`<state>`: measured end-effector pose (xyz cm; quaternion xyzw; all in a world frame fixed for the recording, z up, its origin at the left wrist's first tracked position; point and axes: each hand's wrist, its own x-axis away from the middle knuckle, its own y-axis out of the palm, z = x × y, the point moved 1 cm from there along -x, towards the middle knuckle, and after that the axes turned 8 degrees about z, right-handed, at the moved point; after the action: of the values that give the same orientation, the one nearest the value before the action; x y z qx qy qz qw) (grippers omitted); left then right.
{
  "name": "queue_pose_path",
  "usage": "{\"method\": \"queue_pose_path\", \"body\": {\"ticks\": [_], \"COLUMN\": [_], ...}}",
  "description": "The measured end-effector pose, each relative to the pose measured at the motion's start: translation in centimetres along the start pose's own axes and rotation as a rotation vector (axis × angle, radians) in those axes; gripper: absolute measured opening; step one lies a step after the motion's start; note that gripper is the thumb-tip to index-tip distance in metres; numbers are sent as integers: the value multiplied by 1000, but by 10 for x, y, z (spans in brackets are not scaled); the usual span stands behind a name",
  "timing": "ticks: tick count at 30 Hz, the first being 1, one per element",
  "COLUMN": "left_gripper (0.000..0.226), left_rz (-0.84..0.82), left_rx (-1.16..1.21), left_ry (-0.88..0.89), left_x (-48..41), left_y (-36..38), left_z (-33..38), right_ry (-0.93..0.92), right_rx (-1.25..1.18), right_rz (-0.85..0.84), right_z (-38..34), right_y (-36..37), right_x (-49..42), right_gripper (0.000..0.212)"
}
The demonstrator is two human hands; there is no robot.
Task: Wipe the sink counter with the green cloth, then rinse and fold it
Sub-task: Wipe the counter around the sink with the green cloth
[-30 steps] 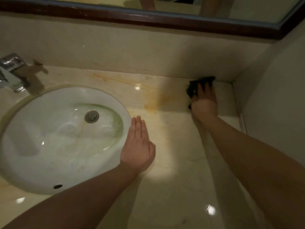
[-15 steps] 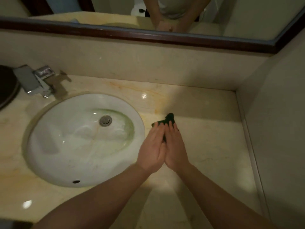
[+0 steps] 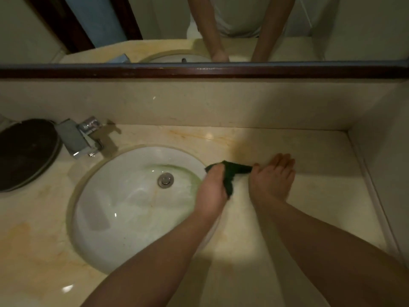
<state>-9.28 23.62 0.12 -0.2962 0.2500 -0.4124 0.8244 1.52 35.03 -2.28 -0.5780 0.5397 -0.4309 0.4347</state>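
Observation:
The dark green cloth (image 3: 231, 173) is stretched between my two hands at the right rim of the white oval sink (image 3: 124, 209). My left hand (image 3: 211, 188) is closed on the cloth's left end, over the basin's edge. My right hand (image 3: 271, 179) pinches the cloth's right end with thumb and forefinger, its other fingers spread over the beige marble counter (image 3: 309, 207). Part of the cloth hangs down between the hands.
A chrome faucet (image 3: 83, 136) stands behind the sink at the left. A dark round object (image 3: 24, 151) lies at the far left. The backsplash and a wood-framed mirror (image 3: 203, 70) rise behind, and a wall closes the right side.
The cloth was at the back right corner under my right hand, then came to the sink rim. My left hand has taken its left end, and the hands have drawn apart.

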Motion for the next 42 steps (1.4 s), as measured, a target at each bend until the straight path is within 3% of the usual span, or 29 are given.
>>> {"method": "queue_pose_path", "body": {"ticks": [5,8,14,18,25,32,37,42], "left_gripper": [39,44,48,49,53,64,61,58], "left_rz": [419,549,191,163,70,-150,-97,16], "left_rx": [27,-111,-526,-767,-711,-580,-603,-859], "left_ry": [-287,-366,-464,-406,-157,163,37,-319], "left_x": [-65,-99,-148,-152,-138,-99,-107,-147], "left_y": [-99,-147,-123,-88,-42,46,-2,-83], "left_z": [-68,-126,-173,-171,-121,-18,-66,-162], "right_ry": [-36,-55,-49,-26,-35,-71,-93,-84], "right_rx": [71,91,98,114,126,96,129,119], "right_rz": [108,146,195,168,146,159,145,137], "right_z": [-1,-1,-1,-4,-2,1,1,-1], "right_y": [10,13,20,19,18,17,13,13], "right_x": [0,-1,-2,-5,-5,-3,-1,-2], "right_gripper": [75,77,80,81,80,78,75,76]}}
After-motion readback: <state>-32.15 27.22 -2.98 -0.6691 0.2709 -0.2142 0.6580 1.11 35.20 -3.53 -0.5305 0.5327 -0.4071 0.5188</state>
